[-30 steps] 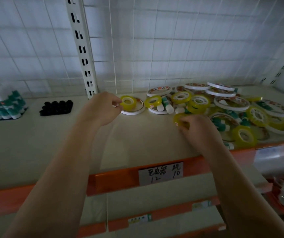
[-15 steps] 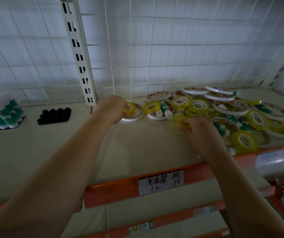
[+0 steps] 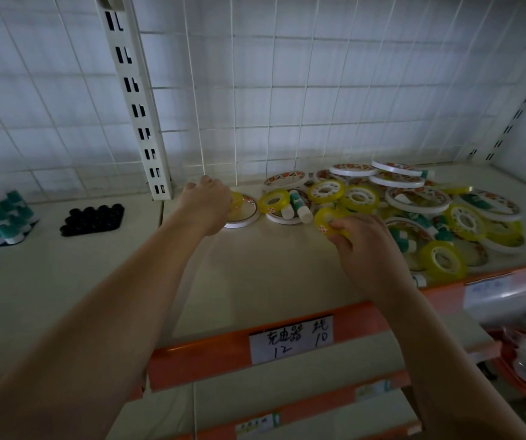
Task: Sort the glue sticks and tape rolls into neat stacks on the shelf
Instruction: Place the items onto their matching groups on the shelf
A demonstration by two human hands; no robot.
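Gripping a yellow tape roll at the near-left edge of the tape pile, the right hand hides its lower half. Left of the pile, the left hand covers another yellow roll; its grip cannot be made out.

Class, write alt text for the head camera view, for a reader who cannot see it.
Two bare hands reach over a beige shelf: the right hand grips a yellow tape roll at the edge of a jumbled pile of tape rolls and glue sticks, while the left hand rests on another yellow roll lying on a flat white roll.
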